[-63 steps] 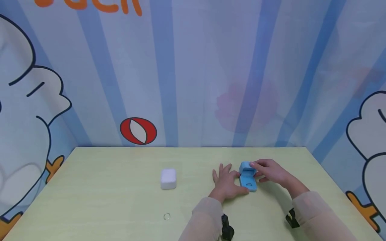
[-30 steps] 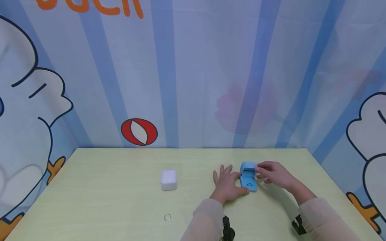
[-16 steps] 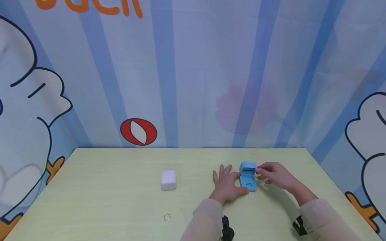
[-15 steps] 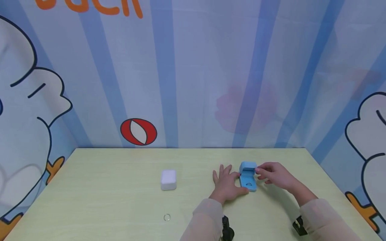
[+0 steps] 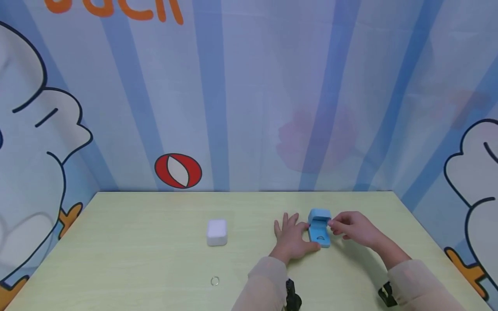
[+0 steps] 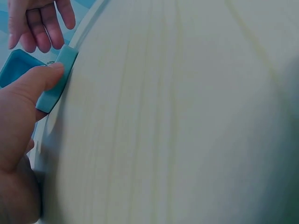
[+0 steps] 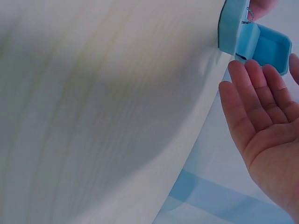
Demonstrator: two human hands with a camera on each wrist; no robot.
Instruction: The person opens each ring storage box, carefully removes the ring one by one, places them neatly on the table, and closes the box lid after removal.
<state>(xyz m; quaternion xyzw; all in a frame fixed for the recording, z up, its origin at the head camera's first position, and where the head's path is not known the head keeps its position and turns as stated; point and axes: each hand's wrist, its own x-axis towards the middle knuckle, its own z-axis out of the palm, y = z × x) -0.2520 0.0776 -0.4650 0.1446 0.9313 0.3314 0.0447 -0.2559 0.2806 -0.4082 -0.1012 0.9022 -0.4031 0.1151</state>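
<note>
A light blue ring box [image 5: 319, 242] stands with its lid raised on the table, a ring [image 5: 320, 238] set upright in its slot. My left hand [image 5: 291, 242] grips the box's base from the left, thumb at the front corner and forefinger at the side. In the left wrist view the thumb presses on the base [image 6: 60, 79]. My right hand [image 5: 355, 226] is at the box's right side, fingertips close to the lid. Seen from the right wrist, its fingers [image 7: 254, 93] are loosely extended and hold nothing; whether a fingertip touches the lid I cannot tell.
A closed white box [image 5: 217, 232] with rounded corners sits left of the left hand. Nearer the front, a second ring [image 5: 215, 280] lies flat on the pale wooden table [image 5: 136, 259]. A striped blue curtain [image 5: 249, 108] hangs behind the table's far edge.
My right hand has come off the top of the lid and moved right and slightly down beside it. The left hand and ring box have stayed put.
</note>
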